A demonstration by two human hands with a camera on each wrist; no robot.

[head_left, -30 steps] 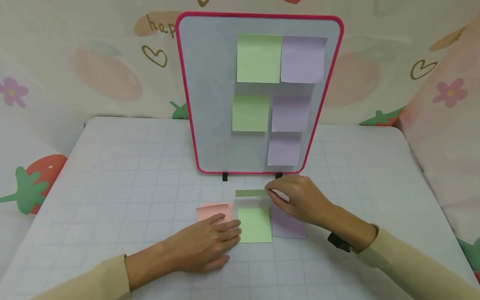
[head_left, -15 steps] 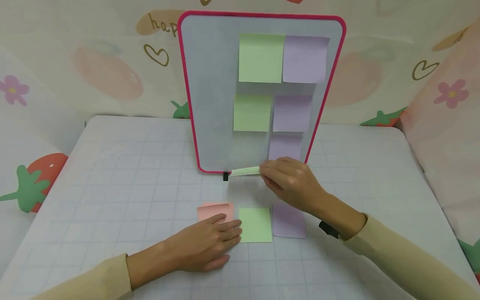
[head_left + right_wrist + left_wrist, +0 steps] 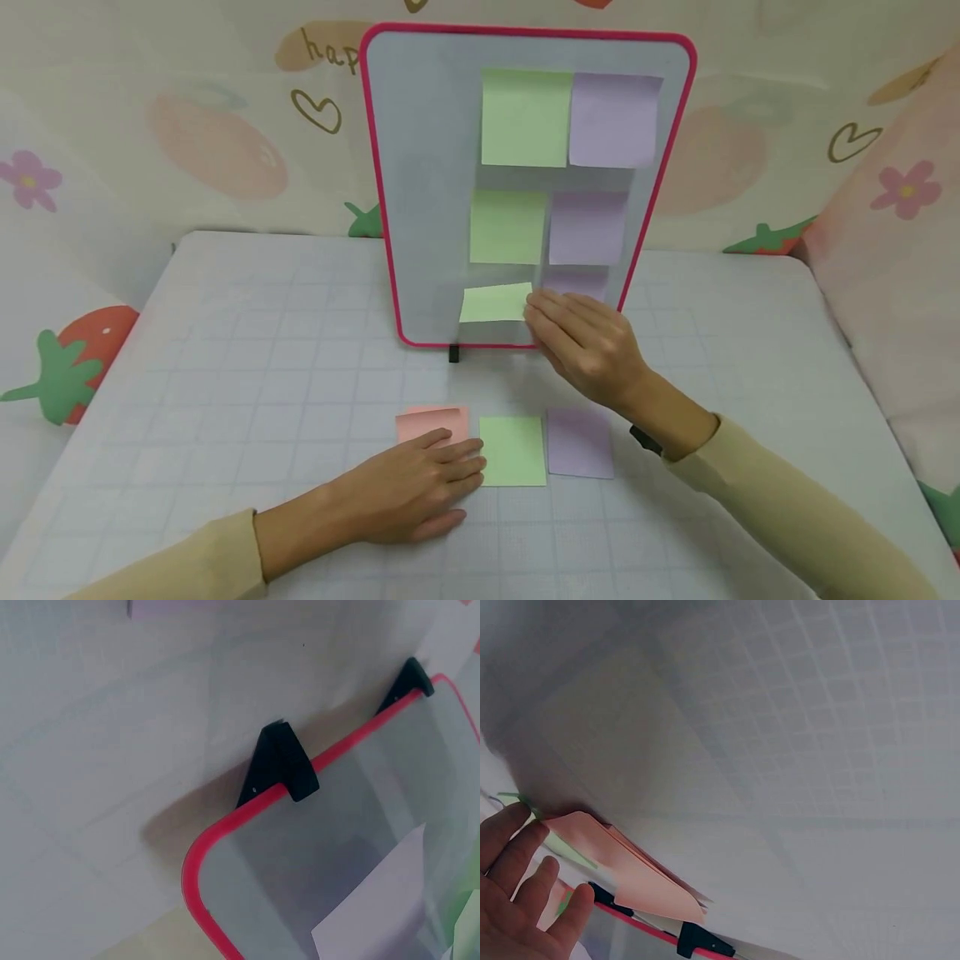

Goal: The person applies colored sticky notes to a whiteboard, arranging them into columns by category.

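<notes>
My right hand point(image 3: 588, 346) pinches a light green sticky note point(image 3: 495, 302) by its right edge, in front of the lower part of a red-framed whiteboard point(image 3: 423, 167). The note looks tilted; whether it touches the board I cannot tell. Part of a purple sticky note point(image 3: 576, 282) is hidden behind that hand. Down on the table, my left hand point(image 3: 416, 492) rests with fingers extended by pink sticky notes point(image 3: 427, 423), its fingertips at the left edge of a green sticky note point(image 3: 513, 458). The left wrist view shows the pink notes point(image 3: 630, 870) curling up.
Higher on the board are two green notes point(image 3: 525, 118) and two purple notes point(image 3: 615, 121). A purple sticky note point(image 3: 581, 454) lies right of the green one on the table. Black feet point(image 3: 281, 761) hold up the board. A patterned cloth point(image 3: 225, 150) hangs behind.
My right hand has lifted the green note off the table, up and forward to the board's lower part, and now partly covers the lowest purple note. The left hand has stayed in place.
</notes>
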